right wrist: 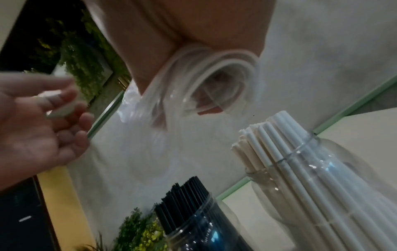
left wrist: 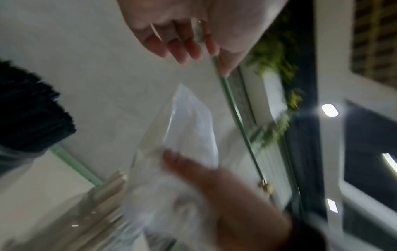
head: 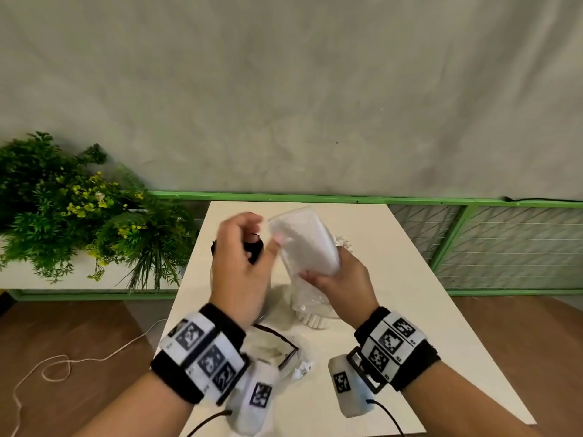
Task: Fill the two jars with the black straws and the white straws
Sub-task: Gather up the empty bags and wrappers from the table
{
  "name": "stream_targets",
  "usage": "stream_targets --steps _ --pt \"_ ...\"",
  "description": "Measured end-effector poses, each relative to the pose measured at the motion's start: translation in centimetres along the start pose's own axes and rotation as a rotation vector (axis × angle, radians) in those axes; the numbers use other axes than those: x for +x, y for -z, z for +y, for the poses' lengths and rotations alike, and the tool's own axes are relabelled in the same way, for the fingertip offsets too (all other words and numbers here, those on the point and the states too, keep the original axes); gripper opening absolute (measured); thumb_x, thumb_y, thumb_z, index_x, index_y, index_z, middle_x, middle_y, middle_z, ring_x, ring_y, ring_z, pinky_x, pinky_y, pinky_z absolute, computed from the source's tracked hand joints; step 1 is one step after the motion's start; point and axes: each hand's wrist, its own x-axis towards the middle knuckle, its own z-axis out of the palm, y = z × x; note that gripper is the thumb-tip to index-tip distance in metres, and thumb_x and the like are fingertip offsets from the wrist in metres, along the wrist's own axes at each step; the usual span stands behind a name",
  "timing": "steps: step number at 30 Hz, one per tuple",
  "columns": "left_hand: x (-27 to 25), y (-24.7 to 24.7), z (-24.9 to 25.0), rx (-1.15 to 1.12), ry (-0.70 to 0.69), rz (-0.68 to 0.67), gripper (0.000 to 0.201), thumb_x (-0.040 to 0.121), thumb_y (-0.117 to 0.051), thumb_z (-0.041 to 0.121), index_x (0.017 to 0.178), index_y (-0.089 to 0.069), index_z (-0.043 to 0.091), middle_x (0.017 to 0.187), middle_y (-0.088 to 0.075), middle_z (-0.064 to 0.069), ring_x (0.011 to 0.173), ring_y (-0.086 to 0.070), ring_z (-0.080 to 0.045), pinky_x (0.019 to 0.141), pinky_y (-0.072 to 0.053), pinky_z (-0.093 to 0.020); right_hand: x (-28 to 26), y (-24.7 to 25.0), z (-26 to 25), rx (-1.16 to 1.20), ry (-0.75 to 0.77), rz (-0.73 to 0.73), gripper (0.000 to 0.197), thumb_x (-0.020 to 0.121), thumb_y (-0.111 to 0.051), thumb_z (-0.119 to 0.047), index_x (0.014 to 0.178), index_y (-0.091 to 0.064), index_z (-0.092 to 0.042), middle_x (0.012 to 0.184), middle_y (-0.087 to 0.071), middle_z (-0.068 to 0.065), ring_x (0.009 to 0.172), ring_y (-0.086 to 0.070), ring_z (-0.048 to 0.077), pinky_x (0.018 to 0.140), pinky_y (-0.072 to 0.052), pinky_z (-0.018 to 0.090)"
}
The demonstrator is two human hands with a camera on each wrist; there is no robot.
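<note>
Lower frame, right wrist view: black straws [right wrist: 189,200] are stood in a clear jar [right wrist: 206,237], white straws [right wrist: 277,141] in the second jar [right wrist: 335,178], long axes tilted toward upper left. Mid frame: clear plastic bag [head: 303,244] is clamped in right hand [head: 344,279], mouth up. Left hand [head: 243,263] is motion-blurred, fingers loosely curled; grip cannot be told. In head view both jars are mostly hidden behind hands on the table [head: 394,279].

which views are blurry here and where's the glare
Head view: left hand smeared by motion, the table fairly sharp. Left wrist view: blurred nearly throughout, worst on the clear plastic bag; ceiling lights flare into streaks. Right wrist view: the bag is blurred, the white straws stay crisp, and bright glints sit on the jars.
</note>
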Motion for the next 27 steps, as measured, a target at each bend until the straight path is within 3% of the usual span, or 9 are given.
stream_targets --steps 3,5,8,12,15,18,21,23,27 --pt "-2.2 -0.6 -1.0 0.452 -0.256 -0.455 0.079 0.067 -0.066 0.06 0.134 -0.026 0.045 0.148 -0.022 0.01 0.136 -0.019 -0.011 0.111 -0.018 -0.029 -0.3 -0.1 -1.4 0.188 0.006 -0.231 0.033 0.073 -0.082 -0.025 0.098 -0.063 -0.017 0.086 -0.071 -0.001 0.079 -0.068 0.013 0.07 -0.055 0.03" --pt "-2.5 -0.6 -2.2 0.566 -0.287 -0.563 0.103 0.061 -0.063 0.069 0.142 -0.004 0.046 0.156 0.003 0.015 0.142 -0.002 -0.008 0.114 -0.006 -0.029 -0.7 0.1 -2.5 0.263 0.021 -0.372 0.023 0.08 -0.076 -0.018 0.095 -0.063 -0.006 0.083 -0.068 0.003 0.075 -0.064 0.01 0.068 -0.051 0.027" --pt "-2.1 -0.4 -2.9 0.501 -0.193 -0.531 0.111 0.059 -0.078 0.055 0.145 -0.009 0.04 0.152 -0.023 0.009 0.135 -0.021 -0.002 0.11 -0.013 -0.018 -0.8 0.5 -3.4 0.213 0.105 -0.505 0.014 0.084 -0.071 -0.007 0.073 -0.062 -0.008 0.06 -0.062 -0.011 0.057 -0.055 0.0 0.058 -0.043 0.017" --pt "-1.1 0.0 -2.3 0.549 -0.099 -0.357 0.056 0.072 -0.072 0.035 0.123 -0.053 0.025 0.116 -0.062 0.001 0.103 -0.057 -0.019 0.08 -0.039 -0.021 -0.9 0.4 -4.5 0.071 0.236 -0.431 0.025 0.078 -0.078 -0.015 0.066 -0.059 -0.026 0.055 -0.057 -0.018 0.055 -0.051 -0.004 0.057 -0.037 0.013" --pt "-0.7 0.6 -3.1 0.474 0.129 -0.262 0.034 0.068 -0.076 0.042 0.091 -0.059 0.025 0.084 -0.066 0.002 0.078 -0.063 -0.021 0.065 -0.05 -0.034 -0.6 1.0 -4.1 0.048 0.401 -0.127 0.028 0.071 -0.083 -0.027 0.09 -0.062 -0.027 0.089 -0.062 -0.016 0.087 -0.059 0.003 0.074 -0.044 0.02" --pt "-1.1 0.8 -3.4 0.091 0.329 -0.394 0.038 0.059 -0.082 0.034 0.089 -0.063 0.022 0.078 -0.069 0.0 0.072 -0.066 -0.019 0.068 -0.055 -0.041 0.2 1.4 -4.0 0.003 0.376 -0.308 0.064 0.068 -0.077 -0.046 0.124 -0.048 -0.035 0.124 -0.051 -0.014 0.116 -0.048 0.001 0.091 -0.041 0.015" --pt "-1.0 1.2 -2.3 -0.087 0.325 -0.583 0.045 0.057 -0.085 0.023 0.096 -0.065 0.017 0.081 -0.07 0.0 0.071 -0.063 -0.008 0.068 -0.052 -0.03 0.6 1.4 -4.0 0.142 0.207 -0.558 0.035 0.076 -0.075 -0.033 0.108 -0.06 -0.026 0.095 -0.068 -0.015 0.09 -0.062 -0.004 0.076 -0.045 0.013" --pt "-0.7 1.5 -2.1 -0.085 0.323 -0.568 0.059 0.054 -0.087 0.04 0.103 -0.06 0.022 0.094 -0.068 0.0 0.082 -0.064 -0.006 0.073 -0.051 -0.024 0.5 1.5 -4.4 0.222 0.203 -0.509 0.015 0.082 -0.072 -0.027 0.087 -0.061 -0.019 0.071 -0.066 -0.016 0.067 -0.059 -0.003 0.062 -0.044 0.012" --pt "-2.0 1.1 -1.7 0.366 0.081 -0.356 0.089 0.066 -0.051 0.081 0.138 -0.031 0.034 0.139 -0.04 0.01 0.128 -0.036 -0.004 0.106 -0.033 -0.027 0.9 1.5 -4.2 0.153 0.236 -0.306 0.025 0.085 -0.066 -0.033 0.075 -0.054 -0.014 0.057 -0.053 -0.016 0.053 -0.045 -0.002 0.053 -0.036 0.015"
